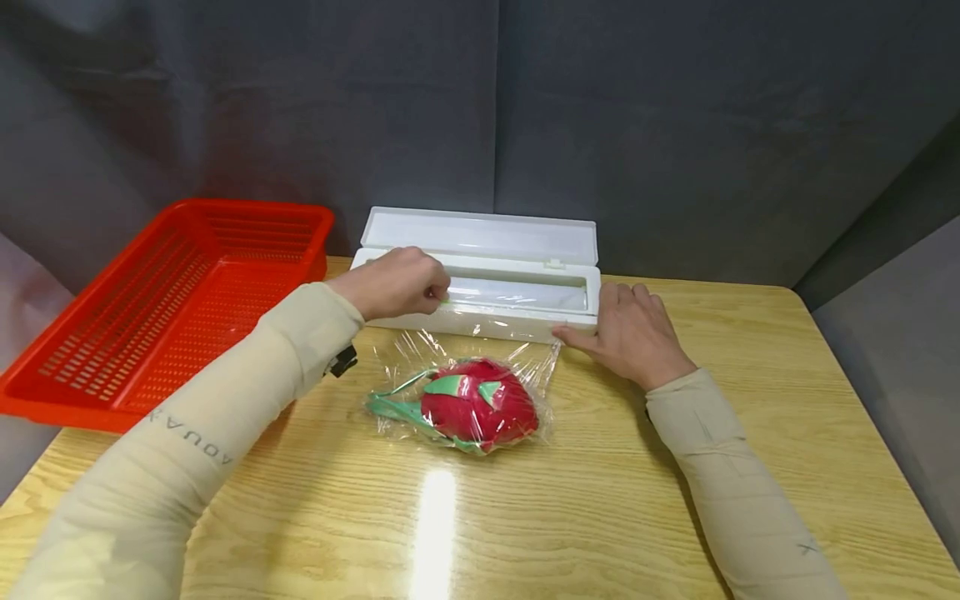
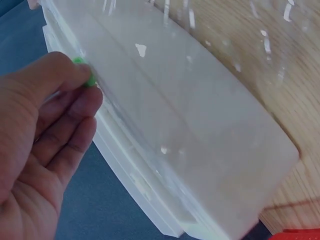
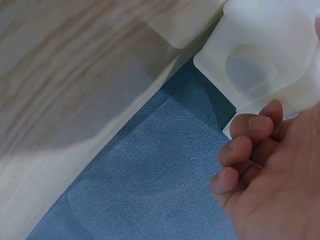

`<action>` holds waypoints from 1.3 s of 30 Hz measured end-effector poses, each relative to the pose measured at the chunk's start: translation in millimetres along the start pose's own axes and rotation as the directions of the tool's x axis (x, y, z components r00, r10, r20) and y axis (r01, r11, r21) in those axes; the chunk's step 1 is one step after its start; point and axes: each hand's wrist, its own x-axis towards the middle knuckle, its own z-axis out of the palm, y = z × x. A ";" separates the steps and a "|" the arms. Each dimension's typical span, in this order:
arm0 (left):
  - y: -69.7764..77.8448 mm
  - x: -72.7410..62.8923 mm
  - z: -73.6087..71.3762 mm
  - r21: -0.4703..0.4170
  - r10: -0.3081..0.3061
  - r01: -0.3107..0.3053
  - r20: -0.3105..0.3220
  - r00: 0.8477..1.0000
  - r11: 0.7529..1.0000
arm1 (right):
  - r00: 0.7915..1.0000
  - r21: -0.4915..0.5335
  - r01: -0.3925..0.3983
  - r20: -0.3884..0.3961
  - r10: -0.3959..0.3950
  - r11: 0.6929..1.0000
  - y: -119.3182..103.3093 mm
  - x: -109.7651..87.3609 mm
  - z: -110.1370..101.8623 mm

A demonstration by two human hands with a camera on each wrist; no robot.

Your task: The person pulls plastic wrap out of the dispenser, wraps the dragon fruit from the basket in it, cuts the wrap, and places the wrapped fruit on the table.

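A white cling film dispenser (image 1: 487, 319) lies at the back of the table with its lid (image 1: 480, 233) tipped back and a film roll (image 1: 517, 295) inside. My left hand (image 1: 397, 283) pinches a small green slide cutter (image 2: 90, 77) between thumb and forefinger on the dispenser's front edge, left of its middle. At the right end, my right hand (image 1: 633, 329) grips the box, thumb on the front and fingers round the back corner. Clear film (image 1: 546, 367) runs from the dispenser over a red dragon fruit (image 1: 480, 408) with green leaf tips, which lies on the table in front.
A red plastic basket (image 1: 187, 317) stands on the left, beside the left forearm. Dark grey cloth (image 1: 637, 125) hangs behind the wooden table (image 1: 600, 517).
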 end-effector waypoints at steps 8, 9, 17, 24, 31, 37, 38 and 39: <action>-8.0 -8.5 -1.0 0.009 0.011 -0.011 -0.030 0.999 1.000 | 1.000 0.001 -0.005 0.007 0.005 1.000 2.3 0.5 -0.3; -9.3 -9.4 -0.9 0.013 0.015 -0.015 -0.032 0.999 1.000 | 1.000 0.003 -0.006 0.007 0.006 1.000 2.7 0.5 -0.2; -15.5 -17.8 -3.7 0.022 -0.028 0.029 -0.039 0.999 0.999 | 1.000 0.008 -0.008 0.003 0.008 1.000 5.0 0.9 0.4; -18.7 -21.4 -7.6 0.024 -0.058 0.058 -0.019 0.998 0.998 | 1.000 0.003 -0.011 0.003 0.011 1.000 5.8 1.3 0.1; -18.6 -25.8 -11.0 0.015 -0.122 0.122 0.007 0.993 0.992 | 1.000 0.001 -0.011 0.002 0.011 1.000 5.6 1.1 -0.2; -23.2 -31.1 -11.3 0.019 -0.172 0.171 0.014 0.985 0.985 | 1.000 -0.004 -0.009 0.003 0.009 1.000 5.0 0.7 0.0; -24.3 -32.1 -11.2 0.020 -0.178 0.177 0.013 0.984 0.984 | 1.000 -0.007 -0.007 0.002 0.007 1.000 4.8 0.8 -0.1; -25.4 -33.2 -11.0 0.018 -0.182 0.181 0.012 0.983 0.983 | 1.000 -0.008 -0.005 0.001 0.005 1.000 4.4 0.8 -0.1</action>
